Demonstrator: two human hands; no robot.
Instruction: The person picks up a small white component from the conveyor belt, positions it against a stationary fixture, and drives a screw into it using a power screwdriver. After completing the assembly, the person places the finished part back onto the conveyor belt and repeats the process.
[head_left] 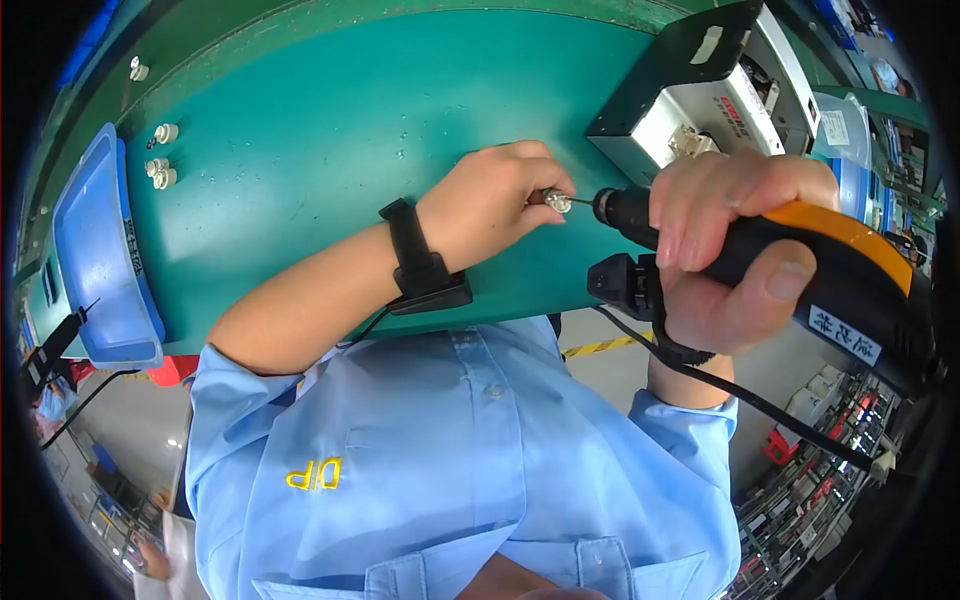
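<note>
Nearest us, the right hand [735, 250] is clenched around a black-and-orange power screwdriver [800, 265]; its rear end is cut off by the dark rim. Our left hand [495, 200] pinches a small shiny metal fitting [557, 202] between fingertips, which hide most of it. We see the thin bit meet that fitting just above the smooth green worktop [330, 150]. A grey metal box [700, 90] sits just behind.

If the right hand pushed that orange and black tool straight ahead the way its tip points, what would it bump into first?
Probably the small silver part pinched in the left hand's fingers. The tool's thin bit in the right hand already points at it, seemingly touching.
</note>
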